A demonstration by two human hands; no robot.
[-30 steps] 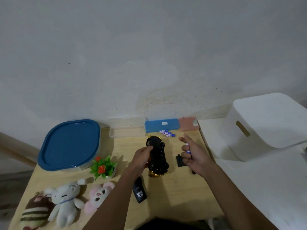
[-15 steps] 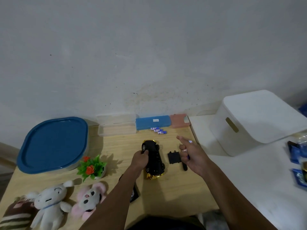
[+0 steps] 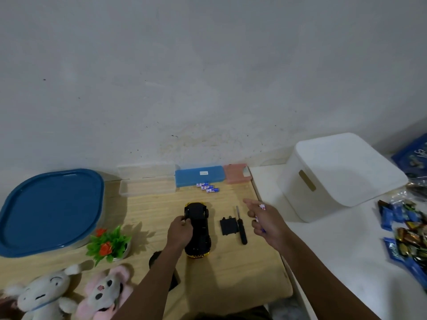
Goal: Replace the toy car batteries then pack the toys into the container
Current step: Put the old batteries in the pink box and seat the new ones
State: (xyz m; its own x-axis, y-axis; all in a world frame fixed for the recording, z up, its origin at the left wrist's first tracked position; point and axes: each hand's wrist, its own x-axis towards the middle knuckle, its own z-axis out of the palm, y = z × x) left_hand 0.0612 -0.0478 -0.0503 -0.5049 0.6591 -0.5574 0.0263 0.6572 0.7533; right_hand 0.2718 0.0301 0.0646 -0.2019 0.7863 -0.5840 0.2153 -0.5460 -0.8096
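Observation:
A black and yellow toy car lies upside down on the wooden table. My left hand grips its left side. My right hand hovers to the right of the car and holds small batteries in its curled fingers, with the forefinger stretched forward. The black battery cover and a black screwdriver lie between the car and my right hand. Three more batteries lie by the blue case at the back. A container with a blue lid stands at the left.
A white lidded box stands on the white surface at the right, with sweet wrappers beside it. A small plastic plant, a white plush and a pink plush sit at the front left. Clear, blue and pink cases line the wall.
The view has swung to the right. My right hand has moved right, away from the car, and uncovered the screwdriver. My left hand still holds the car.

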